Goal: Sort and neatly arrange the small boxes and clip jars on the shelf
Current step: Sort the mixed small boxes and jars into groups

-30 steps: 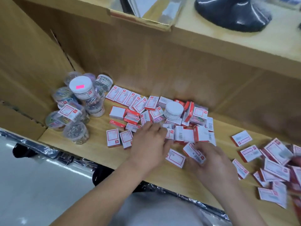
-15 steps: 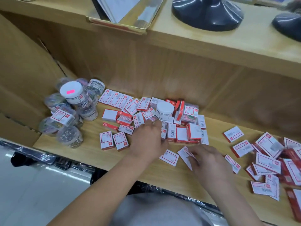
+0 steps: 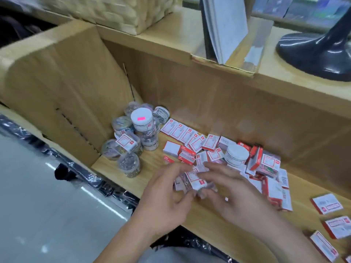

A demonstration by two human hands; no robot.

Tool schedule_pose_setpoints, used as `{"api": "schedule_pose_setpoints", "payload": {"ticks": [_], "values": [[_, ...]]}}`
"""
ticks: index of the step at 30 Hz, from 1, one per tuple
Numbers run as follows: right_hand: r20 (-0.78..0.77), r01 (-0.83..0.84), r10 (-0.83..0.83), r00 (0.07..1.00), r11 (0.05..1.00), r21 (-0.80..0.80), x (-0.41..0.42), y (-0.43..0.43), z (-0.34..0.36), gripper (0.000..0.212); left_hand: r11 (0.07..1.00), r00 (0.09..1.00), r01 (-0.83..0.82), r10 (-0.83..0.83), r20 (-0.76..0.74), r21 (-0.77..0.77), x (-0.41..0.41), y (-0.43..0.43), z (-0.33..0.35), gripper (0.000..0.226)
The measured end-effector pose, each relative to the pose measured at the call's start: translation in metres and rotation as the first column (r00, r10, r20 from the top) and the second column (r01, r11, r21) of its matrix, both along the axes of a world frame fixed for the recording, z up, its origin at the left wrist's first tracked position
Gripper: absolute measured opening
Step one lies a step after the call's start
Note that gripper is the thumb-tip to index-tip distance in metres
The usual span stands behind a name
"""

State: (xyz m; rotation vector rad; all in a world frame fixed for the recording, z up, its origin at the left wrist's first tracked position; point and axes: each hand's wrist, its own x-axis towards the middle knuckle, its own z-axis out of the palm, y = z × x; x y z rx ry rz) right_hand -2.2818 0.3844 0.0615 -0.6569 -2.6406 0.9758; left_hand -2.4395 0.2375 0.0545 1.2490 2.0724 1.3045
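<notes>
Head view: fingers of left hand (image 3: 167, 198) and right hand (image 3: 239, 196) clamp small boxes (image 3: 191, 180) over bare shelf (image 3: 205, 219) front edge.

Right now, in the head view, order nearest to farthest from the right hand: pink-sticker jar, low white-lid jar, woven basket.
1. Low white-lid jar, behind the right hand.
2. Pink-sticker jar, back left.
3. Woven basket, upper shelf.
</notes>
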Motion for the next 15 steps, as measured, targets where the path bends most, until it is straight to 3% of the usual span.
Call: {"api": "schedule_pose_setpoints", "payload": {"ticks": [5, 7, 9, 11, 15], "values": [[0.034, -0.115, 0.125, 0.992, 0.971, -0.211, -0.046, 0.003, 0.013, 0.024, 0.997, 0.998, 0.059, -0.06, 0.011, 0.051, -0.037, -0.015, 0.009, 0.045], [0.029, -0.111, 0.12, 0.992, 0.972, -0.208, -0.06, 0.007, 0.016, 0.03, 0.993, 0.997, 0.047, -0.053, 0.059, 0.104, -0.045, -0.013, 0.004, 0.041], [-0.008, -0.056, 0.056, 0.998, 0.982, -0.182, -0.073, 0.012, 0.017, 0.031, 0.993, 0.999, -0.031, 0.026, 0.043, 0.115, -0.052, -0.012, -0.007, 0.039], [-0.048, 0.062, -0.07, 0.996, 0.986, -0.153, -0.083, 0.019, 0.015, 0.028, 0.991, 0.988, -0.125, 0.128, -0.083, 0.046, -0.056, -0.014, -0.021, 0.038], [-0.004, 0.295, -0.295, 0.955, 0.954, -0.047, -0.11, 0.033, 0.004, 0.028, 0.992, 0.966, -0.106, 0.087, -0.244, -0.067, -0.058, -0.016, -0.04, 0.034]]}}
